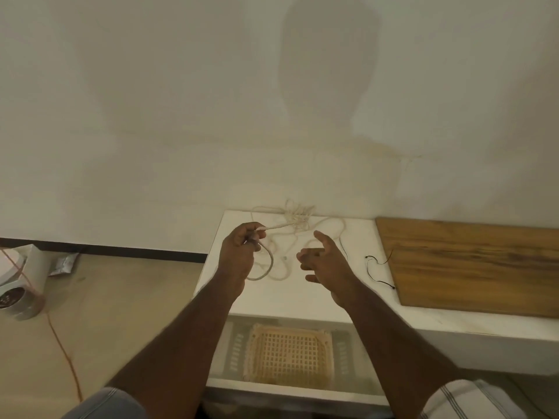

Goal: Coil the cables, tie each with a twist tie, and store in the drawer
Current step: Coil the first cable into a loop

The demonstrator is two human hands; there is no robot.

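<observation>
A wooden board lies flat on the right part of the white table. On the floor at left sit a tape roll, a white box and an orange cord.

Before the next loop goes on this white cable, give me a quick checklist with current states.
1. Left hand has a grip on the white cable: ok.
2. First loop formed, hanging below that hand: ok.
3. Right hand free to feed cable: ok, open and empty.
4. Remaining cable untangled: not ok, it lies bunched by the wall.
5. Twist tie within reach: cannot tell; thin black strands lie beside the wooden board.
6. Drawer open: ok, basket inside.
</observation>
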